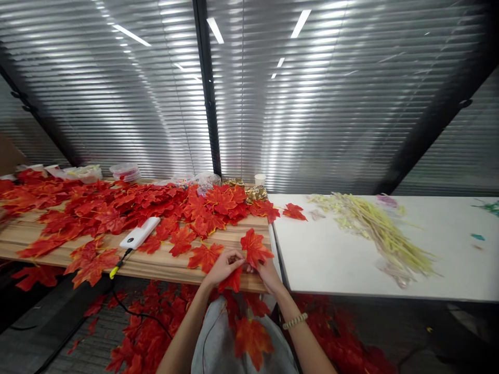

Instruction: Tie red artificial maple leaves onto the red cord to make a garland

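My left hand [226, 266] and my right hand [266, 274] meet at the front edge of the wooden table, fingertips pinched close together. A red artificial maple leaf [255, 247] stands up from between them, at the fingers of my right hand. Another red maple leaf [231, 281] hangs below my left fingers. What joins the leaves at the fingertips is too small to make out. More leaves trail down over my lap, with an orange-red maple leaf [253, 340] lowest. A beaded bracelet [295, 321] is on my right wrist.
A heap of red maple leaves [128, 202] covers much of the wooden table [23, 236]. A white power bank [140, 233] with a cable lies among them. Yellow-green stems [384, 234] lie on the white table [319, 259]. More fallen leaves [152, 322] cover the floor. Blinds [312, 104] stand behind.
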The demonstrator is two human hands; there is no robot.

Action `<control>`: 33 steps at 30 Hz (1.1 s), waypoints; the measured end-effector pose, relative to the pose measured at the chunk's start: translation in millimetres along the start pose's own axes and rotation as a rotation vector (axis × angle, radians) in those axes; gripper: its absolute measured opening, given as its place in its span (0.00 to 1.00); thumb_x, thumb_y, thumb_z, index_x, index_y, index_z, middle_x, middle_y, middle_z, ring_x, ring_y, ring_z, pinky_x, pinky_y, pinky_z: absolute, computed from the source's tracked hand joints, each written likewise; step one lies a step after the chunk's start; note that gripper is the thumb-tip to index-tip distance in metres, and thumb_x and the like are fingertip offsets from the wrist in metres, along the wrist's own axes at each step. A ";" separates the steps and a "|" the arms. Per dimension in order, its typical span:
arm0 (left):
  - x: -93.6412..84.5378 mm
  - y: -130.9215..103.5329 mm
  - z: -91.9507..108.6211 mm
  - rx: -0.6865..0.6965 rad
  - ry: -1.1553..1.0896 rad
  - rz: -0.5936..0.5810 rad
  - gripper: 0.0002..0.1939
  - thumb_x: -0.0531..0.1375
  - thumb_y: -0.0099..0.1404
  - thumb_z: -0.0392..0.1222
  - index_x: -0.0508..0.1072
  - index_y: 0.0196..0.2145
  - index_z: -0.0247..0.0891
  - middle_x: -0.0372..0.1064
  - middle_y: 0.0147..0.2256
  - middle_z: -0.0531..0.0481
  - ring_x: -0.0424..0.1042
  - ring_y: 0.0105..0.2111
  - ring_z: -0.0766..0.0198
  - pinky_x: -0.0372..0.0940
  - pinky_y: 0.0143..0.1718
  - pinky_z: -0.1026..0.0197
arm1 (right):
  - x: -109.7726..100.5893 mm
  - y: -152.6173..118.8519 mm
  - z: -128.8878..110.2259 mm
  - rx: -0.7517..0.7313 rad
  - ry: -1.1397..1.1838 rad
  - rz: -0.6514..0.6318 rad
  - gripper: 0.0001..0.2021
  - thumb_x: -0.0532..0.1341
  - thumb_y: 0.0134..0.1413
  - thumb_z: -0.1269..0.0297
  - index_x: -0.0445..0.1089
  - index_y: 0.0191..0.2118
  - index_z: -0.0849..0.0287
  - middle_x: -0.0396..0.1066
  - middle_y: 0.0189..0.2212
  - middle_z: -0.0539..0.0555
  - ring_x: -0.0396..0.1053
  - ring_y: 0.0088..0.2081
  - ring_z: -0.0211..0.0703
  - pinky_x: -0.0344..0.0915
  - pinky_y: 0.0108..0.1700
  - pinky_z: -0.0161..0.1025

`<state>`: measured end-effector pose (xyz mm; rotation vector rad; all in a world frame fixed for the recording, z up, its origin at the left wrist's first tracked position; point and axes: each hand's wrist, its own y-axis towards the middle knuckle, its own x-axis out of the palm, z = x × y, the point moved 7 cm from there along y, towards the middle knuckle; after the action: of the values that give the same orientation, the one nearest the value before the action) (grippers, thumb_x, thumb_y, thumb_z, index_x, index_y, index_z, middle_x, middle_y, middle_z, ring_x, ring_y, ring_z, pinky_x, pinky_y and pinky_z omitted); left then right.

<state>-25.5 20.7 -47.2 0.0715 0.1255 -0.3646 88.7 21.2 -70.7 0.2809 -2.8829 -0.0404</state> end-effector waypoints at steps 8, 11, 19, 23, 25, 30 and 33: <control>-0.9 1.4 -4.5 0.012 0.006 -0.001 0.12 0.59 0.56 0.46 0.68 0.26 0.33 0.67 0.26 0.49 0.66 0.28 0.64 0.60 0.33 0.63 | -0.2 0.4 1.9 -0.010 -0.002 -0.010 0.07 0.56 0.46 0.66 0.63 0.22 0.60 0.64 0.18 0.49 0.61 0.22 0.38 0.58 0.26 0.35; -1.0 1.8 -5.3 0.010 0.008 -0.001 0.12 0.59 0.56 0.46 0.68 0.26 0.33 0.67 0.26 0.49 0.66 0.29 0.64 0.60 0.33 0.63 | 1.1 0.2 0.4 -0.021 0.014 -0.021 0.07 0.56 0.47 0.66 0.63 0.22 0.60 0.63 0.18 0.48 0.61 0.22 0.37 0.57 0.26 0.34; 0.0 0.9 0.6 0.004 0.001 0.002 0.13 0.60 0.55 0.47 0.68 0.25 0.33 0.67 0.26 0.50 0.65 0.28 0.66 0.59 0.32 0.64 | 2.7 -0.2 -2.9 0.001 0.025 -0.027 0.06 0.57 0.46 0.64 0.62 0.23 0.59 0.63 0.18 0.48 0.61 0.21 0.37 0.58 0.25 0.35; -0.1 0.3 2.9 0.005 0.001 0.008 0.13 0.60 0.55 0.47 0.68 0.25 0.33 0.66 0.26 0.51 0.65 0.28 0.66 0.59 0.32 0.65 | 2.6 -0.5 -4.0 0.012 0.042 -0.021 0.05 0.57 0.45 0.65 0.62 0.24 0.59 0.63 0.19 0.48 0.61 0.21 0.37 0.57 0.24 0.34; 0.0 0.3 1.9 0.002 -0.004 0.005 0.13 0.60 0.55 0.47 0.68 0.25 0.33 0.66 0.26 0.51 0.65 0.28 0.66 0.59 0.32 0.65 | 2.8 -0.4 -4.0 0.014 0.042 -0.021 0.04 0.57 0.45 0.65 0.62 0.24 0.59 0.64 0.19 0.48 0.61 0.21 0.37 0.57 0.24 0.34; 0.7 0.5 0.4 0.008 -0.016 -0.010 0.12 0.59 0.56 0.46 0.68 0.26 0.33 0.67 0.26 0.50 0.66 0.28 0.65 0.59 0.33 0.64 | 3.2 0.1 -2.7 0.017 0.054 -0.020 0.04 0.57 0.45 0.65 0.63 0.25 0.59 0.64 0.19 0.49 0.61 0.21 0.37 0.57 0.25 0.35; 0.5 0.7 -0.4 0.000 -0.016 -0.008 0.12 0.59 0.56 0.47 0.68 0.25 0.33 0.67 0.26 0.50 0.66 0.28 0.65 0.59 0.33 0.64 | 3.1 0.0 -1.7 0.016 0.052 -0.024 0.03 0.57 0.45 0.66 0.63 0.25 0.59 0.64 0.19 0.48 0.61 0.21 0.37 0.58 0.25 0.35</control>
<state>-24.7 21.2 -47.6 0.0677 0.1096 -0.3731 86.2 20.6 -68.4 0.3154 -2.8296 -0.0135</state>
